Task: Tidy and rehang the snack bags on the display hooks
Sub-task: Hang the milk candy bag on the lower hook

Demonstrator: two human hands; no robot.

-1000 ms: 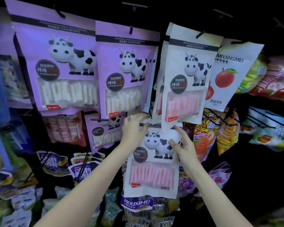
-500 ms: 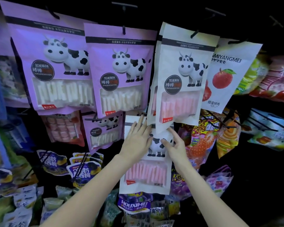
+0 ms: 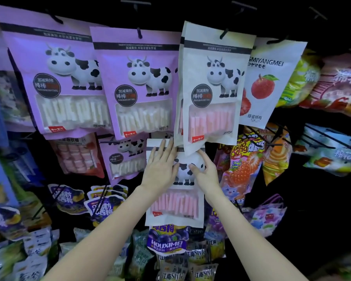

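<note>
Both hands [image 3: 160,169] [image 3: 206,171] higher, flat on white cow bag [image 3: 174,207]

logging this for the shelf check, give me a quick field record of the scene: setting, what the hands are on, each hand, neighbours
setting: snack display with bags on hooks
bag handled: white cow bag with pink sticks, second row
left hand: flat on the bag's upper left, fingers straight
right hand: on the cow print, fingers spread
above: white cow bag overlapping its top
left of it: small purple cow bag
below: HOUXIMEI bag
</note>
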